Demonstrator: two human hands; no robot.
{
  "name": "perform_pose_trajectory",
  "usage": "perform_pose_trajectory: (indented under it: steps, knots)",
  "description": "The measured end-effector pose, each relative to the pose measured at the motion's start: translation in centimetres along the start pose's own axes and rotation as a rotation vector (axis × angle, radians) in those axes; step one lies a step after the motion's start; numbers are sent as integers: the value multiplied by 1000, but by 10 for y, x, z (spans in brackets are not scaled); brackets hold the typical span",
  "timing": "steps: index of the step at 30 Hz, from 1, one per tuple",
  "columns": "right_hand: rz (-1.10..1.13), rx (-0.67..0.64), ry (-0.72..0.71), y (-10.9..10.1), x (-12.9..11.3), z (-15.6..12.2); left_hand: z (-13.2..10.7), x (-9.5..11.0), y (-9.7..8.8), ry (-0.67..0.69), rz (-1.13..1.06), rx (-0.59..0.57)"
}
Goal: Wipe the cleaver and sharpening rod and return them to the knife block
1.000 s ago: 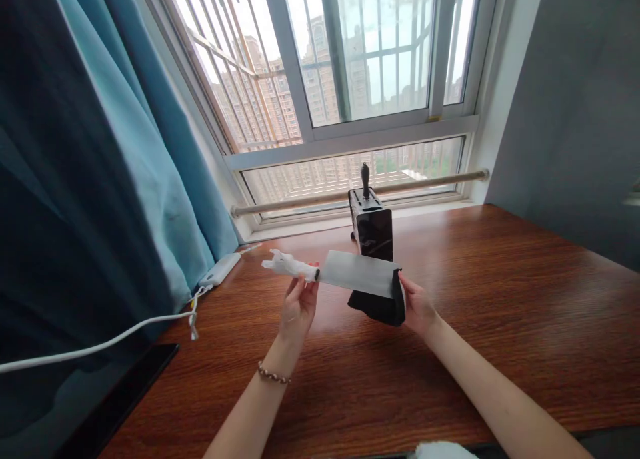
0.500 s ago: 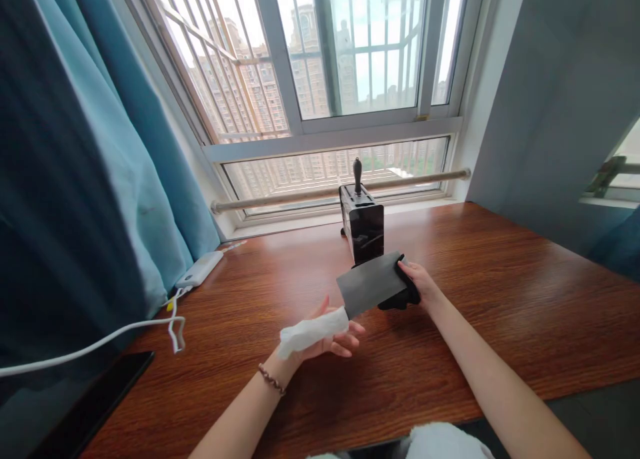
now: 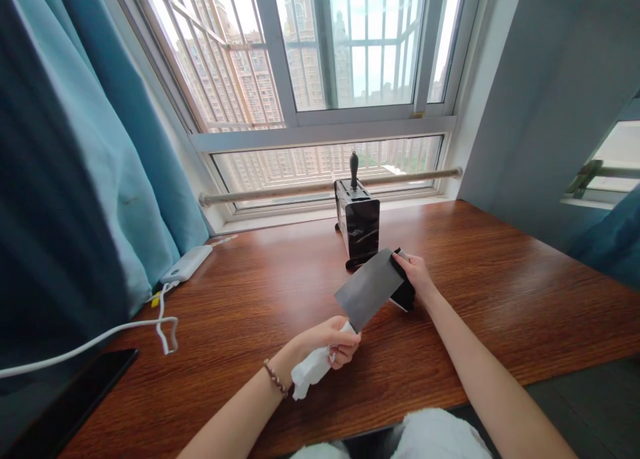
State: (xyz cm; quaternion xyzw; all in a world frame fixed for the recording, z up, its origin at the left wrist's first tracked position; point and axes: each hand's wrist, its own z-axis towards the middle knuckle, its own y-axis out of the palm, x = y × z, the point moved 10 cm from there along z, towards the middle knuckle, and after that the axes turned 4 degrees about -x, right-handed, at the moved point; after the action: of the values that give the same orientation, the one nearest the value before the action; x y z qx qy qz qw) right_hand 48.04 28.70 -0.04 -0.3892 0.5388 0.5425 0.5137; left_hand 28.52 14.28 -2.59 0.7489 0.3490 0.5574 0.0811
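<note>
Head view: the fingers (image 3: 345, 344) of the left hand (image 3: 325, 339) are curled tight around the white paper-wrapped handle (image 3: 311, 372) of a cleaver, and the loose end of the wrap is left hanging below the fist. The fingers of the right hand (image 3: 417, 273) are pressed together, and a black cloth (image 3: 404, 293) is pinched by them over the far end of the grey rectangular steel cleaver blade (image 3: 370, 287). The blade is held just above the brown wooden table (image 3: 280, 299), between the two hands, tilted up and away from the body. Just behind its far corner a glossy black knife block (image 3: 359, 229) is stood, with one black knob-ended handle (image 3: 353, 169) sticking up from it. Open tabletop is seen to the right of the hands as far as the grey wall. To the left it runs up to a white power bank (image 3: 187, 264) and a white cable (image 3: 100, 339) near the teal curtain (image 3: 100, 179). The table's near edge is crossed by both forearms. A flat black slab (image 3: 70, 409) is laid at the near left corner.
</note>
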Motion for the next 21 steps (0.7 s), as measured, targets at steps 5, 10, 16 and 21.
perform_pose_trajectory:
  steps: [5,10,16,21]
  knots:
    - [461,-136,146,21,4,-7,5,3,-7,104,22,6]
    - [628,-513,321,92,1,-53,6,14,-13,272,87,130]
    - [540,-898,400,147,12,-109,8,15,-15,323,108,210]
    - [443,-699,366,140,28,-90,15,11,-15,258,70,181]
